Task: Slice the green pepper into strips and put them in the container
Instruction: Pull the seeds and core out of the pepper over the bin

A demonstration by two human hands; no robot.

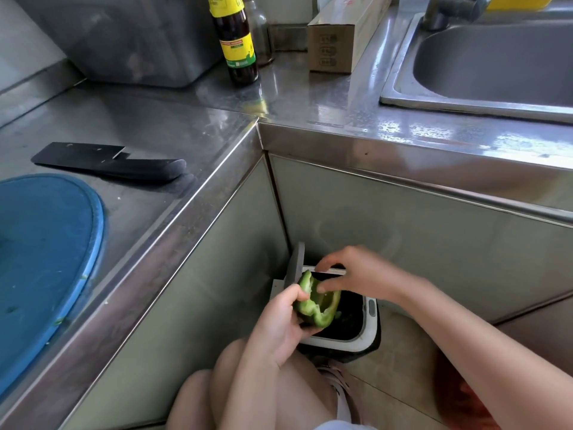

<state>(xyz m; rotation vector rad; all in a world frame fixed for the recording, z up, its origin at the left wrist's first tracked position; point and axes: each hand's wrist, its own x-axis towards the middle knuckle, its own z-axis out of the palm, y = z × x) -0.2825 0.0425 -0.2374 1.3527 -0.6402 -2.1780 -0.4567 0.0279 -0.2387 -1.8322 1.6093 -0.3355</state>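
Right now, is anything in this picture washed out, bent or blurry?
Head view: glare streaks the steel counter beside the sink; the wide lens bows the counter edges; the right hand above the bin looks slightly soft, the green pepper in the left hand sharper.

Items in view, by kind.

- Hands: two, the left hand [279, 324] and the right hand [356, 274].
- Produce: one green pepper [316, 305] (a single hollowed piece, not a whole fruit).
- Cutting tools: one knife [108, 162] and one blue cutting board [46, 243].
- Bottles: two, a dark bottle [237, 41] with a yellow label and a clear bottle [262, 29] behind it.
- Boxes: one cardboard box [338, 41].
- Tubs: one grey tub [133, 41].
- Fixtures: one sink [400, 72] with one tap [446, 10], and one steel bench [310, 97] of two runs meeting at a corner.
- Waste: one bin [369, 333] with one lid [294, 265].
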